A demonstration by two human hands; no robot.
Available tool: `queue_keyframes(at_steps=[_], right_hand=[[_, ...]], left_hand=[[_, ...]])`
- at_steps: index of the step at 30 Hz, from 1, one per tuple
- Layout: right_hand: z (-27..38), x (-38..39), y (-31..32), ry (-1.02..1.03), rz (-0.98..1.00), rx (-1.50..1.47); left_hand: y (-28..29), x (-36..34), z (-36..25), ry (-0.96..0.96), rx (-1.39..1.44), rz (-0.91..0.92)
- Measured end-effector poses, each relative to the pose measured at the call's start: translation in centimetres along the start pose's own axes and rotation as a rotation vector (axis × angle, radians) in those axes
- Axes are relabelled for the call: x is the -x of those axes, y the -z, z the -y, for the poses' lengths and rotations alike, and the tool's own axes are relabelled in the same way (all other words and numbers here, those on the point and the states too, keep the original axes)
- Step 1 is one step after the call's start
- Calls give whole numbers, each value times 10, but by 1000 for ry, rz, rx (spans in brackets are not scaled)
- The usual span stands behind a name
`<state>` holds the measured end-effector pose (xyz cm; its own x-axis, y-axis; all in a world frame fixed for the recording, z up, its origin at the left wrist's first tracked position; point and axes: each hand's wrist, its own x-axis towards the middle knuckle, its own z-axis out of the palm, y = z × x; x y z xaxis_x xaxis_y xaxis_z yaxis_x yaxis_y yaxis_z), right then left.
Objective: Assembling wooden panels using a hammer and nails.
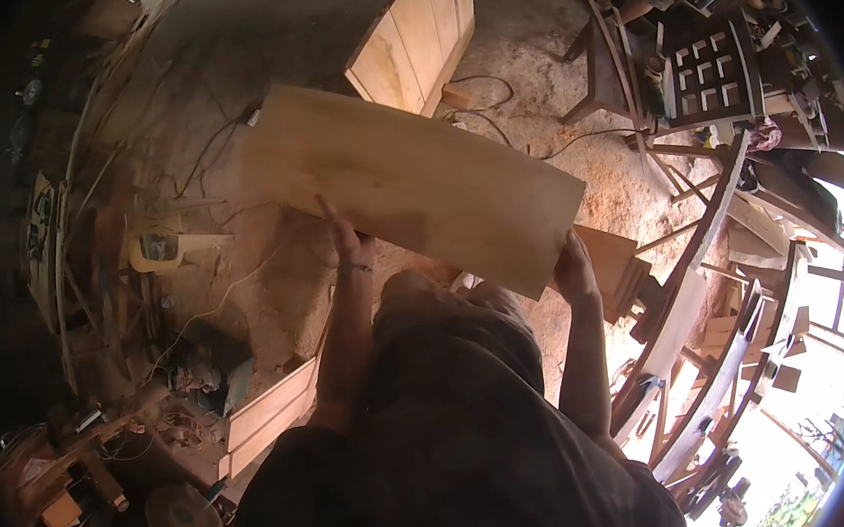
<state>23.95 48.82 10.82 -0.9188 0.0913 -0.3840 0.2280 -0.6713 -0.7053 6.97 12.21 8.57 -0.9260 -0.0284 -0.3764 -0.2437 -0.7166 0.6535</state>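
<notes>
The fingers [341, 232] of the left hand [348, 245] are closed against the near long edge of a wide, pale wooden board [415, 184], with one finger extended flat up the board's face. The right hand [573, 270] grips the board's lower right corner, fingers wrapped behind it and out of sight, thumb on the near side. The board is held off the floor between both hands, tilted, its far end rising up and to the left of the left fingers. A bracelet [354, 267] sits on the left wrist, just below the fingers. Beyond the board's upper edge stands a light wooden cabinet [417, 33] on the sawdust-covered floor [570, 120]. A cable [489, 107] runs across the floor between the cabinet and the board. Well to the right of the right hand, curved wooden slats [687, 311] lean together, and a dark lattice frame [712, 72] stands farther off. Left of the left fingers, a yellow tool [162, 248] lies among loose wires. Below the left forearm, a plank [269, 412] lies on edge.
</notes>
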Motion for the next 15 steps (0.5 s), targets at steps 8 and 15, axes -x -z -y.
queue_keyframes(at_steps=[8,15], right_hand=[[92,-41,-97,29,161,761],[66,-52,-287,803,664,1649]], left_hand=[[35,-31,56,146,273,30],[87,-72,95,627,214,74]])
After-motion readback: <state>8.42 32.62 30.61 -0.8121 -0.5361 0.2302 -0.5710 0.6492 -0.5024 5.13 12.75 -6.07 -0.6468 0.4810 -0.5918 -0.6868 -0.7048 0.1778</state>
